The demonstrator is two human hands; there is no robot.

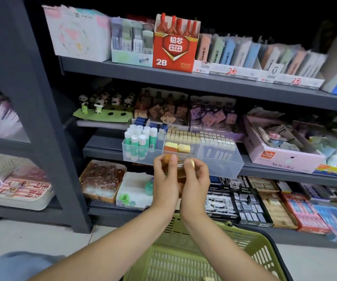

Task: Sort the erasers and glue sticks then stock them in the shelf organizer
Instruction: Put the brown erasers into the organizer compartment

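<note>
Both hands up at the organizer's (220,169) front edge: left hand (166,175) and right hand (196,179) pinch one small yellowish eraser (192,162) between them.

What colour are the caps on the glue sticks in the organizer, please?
White, on green bodies: glue sticks, head view.

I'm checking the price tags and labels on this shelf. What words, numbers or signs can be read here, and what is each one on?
"2B": red box, top shelf.
"铅芯": the same red box, upper front.
"2元": white price strip, top shelf.
"2元": second white strip, further right.
"U": small tag between the two strips.
Smaller print on the red box, the pink box and the packs on the bottom shelf: too blurred to read.
</note>
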